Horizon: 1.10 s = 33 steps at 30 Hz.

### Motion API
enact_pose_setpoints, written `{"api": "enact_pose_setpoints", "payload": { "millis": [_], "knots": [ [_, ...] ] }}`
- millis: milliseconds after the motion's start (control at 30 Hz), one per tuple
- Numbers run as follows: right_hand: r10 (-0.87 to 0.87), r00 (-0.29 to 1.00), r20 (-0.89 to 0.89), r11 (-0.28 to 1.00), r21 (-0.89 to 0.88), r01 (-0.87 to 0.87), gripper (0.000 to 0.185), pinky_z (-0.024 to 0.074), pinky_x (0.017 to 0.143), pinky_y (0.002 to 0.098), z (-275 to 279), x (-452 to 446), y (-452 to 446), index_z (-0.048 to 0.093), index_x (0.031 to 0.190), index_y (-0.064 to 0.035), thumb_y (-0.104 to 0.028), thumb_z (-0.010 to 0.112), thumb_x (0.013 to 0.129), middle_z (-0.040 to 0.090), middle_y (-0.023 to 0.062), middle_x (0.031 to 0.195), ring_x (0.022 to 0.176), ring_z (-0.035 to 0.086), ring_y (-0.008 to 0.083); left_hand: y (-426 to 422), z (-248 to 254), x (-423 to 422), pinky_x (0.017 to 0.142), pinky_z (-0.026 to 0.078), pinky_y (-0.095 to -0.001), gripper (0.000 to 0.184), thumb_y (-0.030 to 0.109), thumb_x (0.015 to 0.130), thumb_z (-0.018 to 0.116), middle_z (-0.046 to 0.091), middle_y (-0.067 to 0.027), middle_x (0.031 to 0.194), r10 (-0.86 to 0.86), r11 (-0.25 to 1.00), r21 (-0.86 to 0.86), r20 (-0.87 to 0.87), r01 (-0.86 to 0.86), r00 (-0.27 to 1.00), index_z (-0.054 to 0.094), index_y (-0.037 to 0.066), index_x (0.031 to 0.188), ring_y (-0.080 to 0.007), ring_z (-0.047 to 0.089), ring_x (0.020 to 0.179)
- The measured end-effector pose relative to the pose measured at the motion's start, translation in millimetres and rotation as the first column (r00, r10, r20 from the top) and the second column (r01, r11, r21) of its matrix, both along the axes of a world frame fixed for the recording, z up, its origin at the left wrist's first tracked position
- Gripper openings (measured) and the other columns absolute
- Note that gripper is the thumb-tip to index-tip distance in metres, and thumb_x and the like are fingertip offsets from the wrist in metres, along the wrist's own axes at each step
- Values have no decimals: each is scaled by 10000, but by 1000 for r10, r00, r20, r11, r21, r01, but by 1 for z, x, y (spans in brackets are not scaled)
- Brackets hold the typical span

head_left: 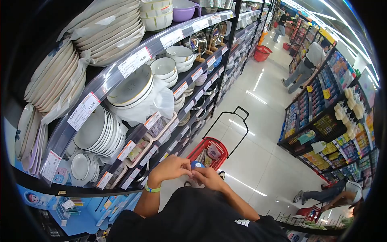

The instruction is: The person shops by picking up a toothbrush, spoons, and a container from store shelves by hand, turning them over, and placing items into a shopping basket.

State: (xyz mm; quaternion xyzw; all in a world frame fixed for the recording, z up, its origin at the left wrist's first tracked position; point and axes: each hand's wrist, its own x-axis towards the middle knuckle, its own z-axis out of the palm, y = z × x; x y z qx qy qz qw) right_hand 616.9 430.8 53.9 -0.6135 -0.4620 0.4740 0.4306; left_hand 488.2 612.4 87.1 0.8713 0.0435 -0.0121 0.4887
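Observation:
My left hand (171, 167), with a yellow-green band on its wrist, is closed in front of my chest, thumb and fingers pressed together. Close against its fingertips, my right hand (208, 178) is closed too. Any small thing pinched between them is hidden. A blue rounded object (196, 164) shows just beyond the fingertips; I cannot tell whether the hands touch it or it lies in the basket below. Past my hands, a red shopping basket (221, 159) with a long black handle stands on the floor, holding a few packaged goods.
To the left are shelves with stacked plates (107, 34), white bowls (164, 67), a purple pot (183, 10) and price tags (135, 61). Another red basket (263, 53) stands up the aisle. A display rack (322, 125) and several people, one bending (334, 195), are to the right.

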Motion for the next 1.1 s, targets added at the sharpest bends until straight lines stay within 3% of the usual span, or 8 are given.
{"api": "enact_pose_setpoints", "payload": {
  "millis": [67,133,233,333,367,500,633,1100],
  "knots": [
    [-64,997,-37,998,-26,64,346,433,578,265,-7,-8,-4,619,913,-11,-282,443,1036,553,22,652,605,539,103,0,-2,1,570,488,-255,179,71,807,714,703,-64,774,91,993,-72,12,-90,996,647,8,960,-108,616,619],
    [-212,925,-315,976,-31,214,365,406,549,244,-15,-16,-8,615,921,-9,-302,434,1042,529,-5,663,582,499,78,-3,6,4,565,486,-249,218,50,798,726,688,-54,754,174,975,-145,12,-170,985,637,6,993,-98,616,627],
    [-287,887,-361,951,7,311,357,397,527,240,-21,-17,-9,611,929,-12,-295,426,1043,534,-11,687,564,485,72,-14,16,9,633,504,-231,366,73,834,730,692,-60,823,411,809,-453,-17,-373,911,572,7,1157,-103,633,686],
    [-317,854,-412,929,46,367,346,417,532,243,-11,-11,-7,605,925,-10,-276,418,1044,537,2,692,573,503,81,-22,4,14,673,530,-242,345,85,865,710,694,-71,846,420,772,-529,6,-353,908,565,-19,1161,-118,663,737],
    [-319,859,-401,916,102,388,343,427,537,247,-12,-10,-6,601,925,-7,-271,418,1046,536,7,693,573,507,87,-21,7,15,699,545,-259,272,93,886,692,694,-77,826,293,828,-493,-28,-268,956,598,-37,1107,-139,681,763],
    [-295,867,-403,906,172,388,333,453,559,256,-7,-4,-3,588,924,2,-260,423,1047,560,31,717,601,532,100,-28,7,14,670,530,-264,144,106,886,690,709,-87,800,311,864,-409,-25,-293,950,680,-36,908,-117,673,737],
    [-250,852,-460,926,143,349,327,455,583,249,-4,-2,-1,589,937,5,-260,431,1045,586,44,743,626,544,97,-27,15,12,644,520,-258,144,115,879,694,713,-90,794,337,890,-337,35,-307,941,689,-29,871,-112,670,715],
    [-191,898,-396,968,74,239,291,439,594,242,5,-1,-4,611,992,-20,-287,496,1019,564,4,706,628,534,84,-26,19,11,578,455,-239,123,66,826,709,650,-74,718,468,814,-467,176,-346,866,666,-46,801,-113,604,628]
  ]
}}
